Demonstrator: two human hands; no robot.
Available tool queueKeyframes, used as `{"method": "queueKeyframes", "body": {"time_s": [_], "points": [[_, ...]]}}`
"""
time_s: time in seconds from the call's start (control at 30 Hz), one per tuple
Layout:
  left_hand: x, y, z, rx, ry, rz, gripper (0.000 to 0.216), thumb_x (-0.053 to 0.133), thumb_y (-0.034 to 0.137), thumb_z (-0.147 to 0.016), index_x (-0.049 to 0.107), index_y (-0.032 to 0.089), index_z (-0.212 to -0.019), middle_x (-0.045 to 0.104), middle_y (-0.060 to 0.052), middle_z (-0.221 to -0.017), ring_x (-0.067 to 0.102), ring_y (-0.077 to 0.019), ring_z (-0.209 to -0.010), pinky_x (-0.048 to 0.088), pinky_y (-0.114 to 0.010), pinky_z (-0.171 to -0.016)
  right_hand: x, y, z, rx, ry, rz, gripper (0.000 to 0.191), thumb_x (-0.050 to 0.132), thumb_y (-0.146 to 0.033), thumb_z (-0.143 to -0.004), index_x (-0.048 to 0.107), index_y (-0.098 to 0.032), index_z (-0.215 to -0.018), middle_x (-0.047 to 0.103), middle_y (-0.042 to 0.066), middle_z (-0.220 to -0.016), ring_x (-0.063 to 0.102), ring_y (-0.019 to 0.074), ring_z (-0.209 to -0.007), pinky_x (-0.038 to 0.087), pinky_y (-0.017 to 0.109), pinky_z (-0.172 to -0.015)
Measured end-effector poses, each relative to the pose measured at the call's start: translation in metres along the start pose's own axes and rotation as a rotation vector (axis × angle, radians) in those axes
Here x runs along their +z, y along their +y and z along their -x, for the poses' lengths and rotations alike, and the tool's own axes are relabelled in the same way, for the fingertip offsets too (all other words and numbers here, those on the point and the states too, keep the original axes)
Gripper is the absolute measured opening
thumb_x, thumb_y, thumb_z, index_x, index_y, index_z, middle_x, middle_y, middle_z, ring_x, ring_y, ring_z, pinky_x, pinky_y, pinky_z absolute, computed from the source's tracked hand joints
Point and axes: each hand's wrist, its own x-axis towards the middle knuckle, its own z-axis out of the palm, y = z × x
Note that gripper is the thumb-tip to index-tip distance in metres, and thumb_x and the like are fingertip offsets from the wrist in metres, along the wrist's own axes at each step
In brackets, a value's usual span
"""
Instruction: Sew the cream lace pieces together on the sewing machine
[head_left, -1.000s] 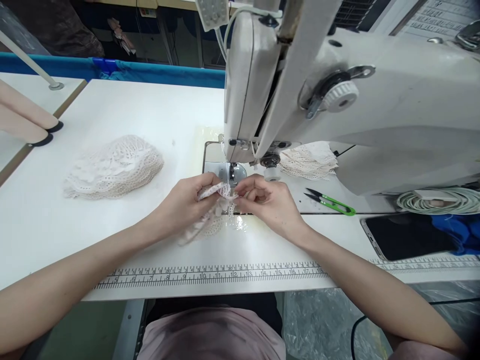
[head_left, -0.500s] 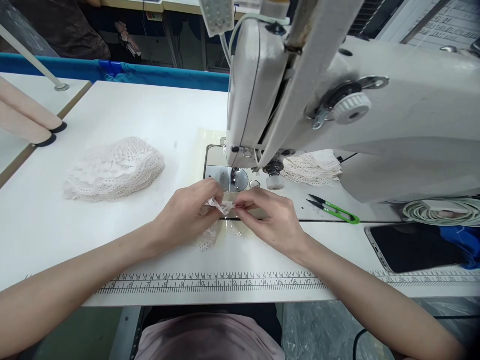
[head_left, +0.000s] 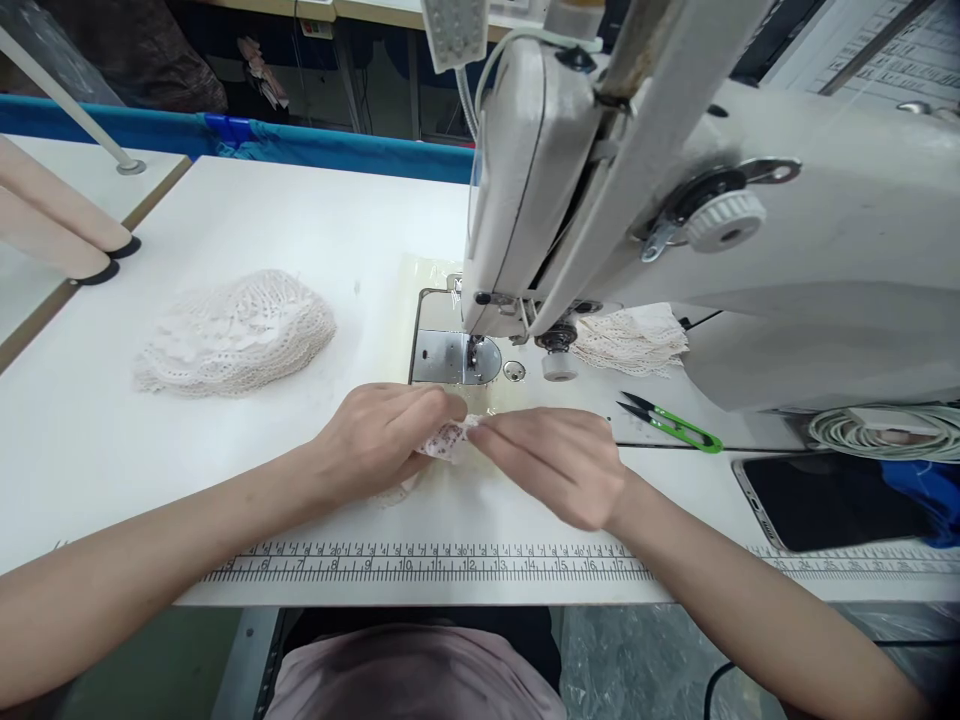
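A small piece of white lace (head_left: 444, 442) is pinched between my two hands, just in front of the sewing machine (head_left: 517, 200). My left hand (head_left: 390, 432) is closed on its left part, and a bit of the lace hangs below the palm. With thumb and fingertips together, my right hand (head_left: 559, 460) grips the right end of the lace. The fingers cover much of the piece. Behind the hands lies the metal needle plate (head_left: 442, 357), under the presser foot; the lace is apart from the foot.
To the left is a pile of lace pieces (head_left: 236, 335); more lace (head_left: 634, 338) lies behind the needle area. Green thread snips (head_left: 671, 422), a phone (head_left: 829, 500) and a coiled cord (head_left: 892, 430) are on the right. A printed ruler (head_left: 442, 565) runs along the front edge.
Both hands have come slightly nearer the front edge with the lace. My right hand has turned over, its back now more upward. The view has shifted a little.
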Motion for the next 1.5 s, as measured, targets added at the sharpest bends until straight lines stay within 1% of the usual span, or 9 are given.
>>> {"method": "queueKeyframes", "body": {"time_s": [0.13,0.3,0.43,0.57,0.7,0.8,1.0,1.3,1.5], "points": [[-0.004,0.008,-0.002,-0.086,-0.024,0.063,0.034,0.045,0.004,-0.085,0.054,0.022,-0.113,0.068,0.005,-0.071,0.063,-0.0095,-0.056,0.047,-0.019,-0.051,-0.008,0.002,-0.007,-0.255,-0.004,0.187,0.016,0.06,-0.01,-0.089,0.073,-0.016,-0.081,0.075,0.002,-0.077,0.07,0.0128,-0.074,0.06,0.022,-0.071],[-0.009,0.013,-0.004,-0.152,-0.029,0.259,0.022,0.051,0.004,-0.085,0.066,0.019,-0.093,0.071,0.002,-0.073,0.064,-0.008,-0.059,0.046,-0.017,-0.051,-0.01,0.001,-0.008,-0.285,0.029,0.163,0.01,0.064,-0.01,-0.085,0.074,-0.011,-0.084,0.076,0.005,-0.08,0.07,0.0136,-0.072,0.059,0.023,-0.063],[-0.012,0.013,-0.008,-0.551,-0.338,0.494,0.011,0.062,0.016,-0.084,0.071,0.023,-0.083,0.07,0.006,-0.065,0.059,-0.008,-0.05,0.041,-0.018,-0.045,0.0,-0.003,-0.004,0.06,-0.002,-0.011,0.013,0.06,-0.01,-0.089,0.07,-0.014,-0.083,0.073,0.002,-0.073,0.066,0.0098,-0.062,0.053,0.021,-0.054],[-0.005,0.01,-0.012,-0.69,-0.499,0.222,0.01,0.061,0.027,-0.086,0.07,0.025,-0.091,0.066,0.006,-0.06,0.058,-0.0135,-0.049,0.037,-0.024,-0.046,0.016,-0.001,-0.002,0.434,-0.192,-0.188,0.014,0.058,-0.016,-0.092,0.07,-0.016,-0.085,0.073,0.0,-0.076,0.065,0.0095,-0.062,0.049,0.021,-0.054],[0.004,0.01,-0.01,-0.555,-0.342,-0.043,0.048,0.066,0.037,-0.085,0.051,0.019,-0.127,0.072,-0.006,-0.1,0.067,-0.025,-0.086,0.049,-0.035,-0.068,0.026,0.008,-0.003,0.739,-0.313,-0.207,0.014,0.06,-0.021,-0.091,0.073,-0.021,-0.085,0.069,-0.002,-0.068,0.06,0.0112,-0.059,0.044,0.024,-0.057],[0.006,0.013,-0.004,-0.266,-0.162,-0.245,0.045,0.066,0.029,-0.086,0.051,0.016,-0.127,0.061,-0.013,-0.13,0.055,-0.0318,-0.121,0.045,-0.044,-0.093,0.028,0.013,-0.005,0.817,-0.323,-0.201,0.013,0.063,-0.025,-0.089,0.072,-0.021,-0.081,0.063,-0.003,-0.063,0.056,0.0124,-0.061,0.042,0.028,-0.066],[0.005,0.027,0.005,0.023,-0.216,-0.407,0.023,0.054,0.02,-0.096,0.061,0.016,-0.117,0.068,-0.007,-0.123,0.061,-0.0248,-0.113,0.041,-0.043,-0.09,0.03,0.021,-0.004,0.899,-0.307,-0.265,0.01,0.065,-0.024,-0.087,0.069,-0.021,-0.078,0.058,-0.005,-0.062,0.051,0.0109,-0.06,0.039,0.03,-0.072],[0.009,0.015,0.0,-0.042,-0.236,-0.331,0.027,0.049,0.027,-0.1,0.059,0.019,-0.123,0.068,-0.006,-0.125,0.06,-0.0246,-0.118,0.041,-0.044,-0.087,0.018,0.013,0.008,0.414,-0.296,0.149,0.027,0.048,-0.013,-0.092,0.072,-0.02,-0.103,0.071,0.002,-0.08,0.059,0.0178,-0.077,0.039,0.036,-0.077],[0.012,0.011,0.0,-0.051,-0.228,-0.356,0.03,0.048,0.029,-0.1,0.06,0.016,-0.124,0.068,-0.009,-0.125,0.059,-0.0236,-0.12,0.04,-0.043,-0.088,0.016,0.007,0.007,0.338,-0.405,0.3,0.031,0.048,-0.012,-0.091,0.07,-0.017,-0.112,0.07,0.004,-0.081,0.056,0.0203,-0.079,0.037,0.037,-0.072]]}}
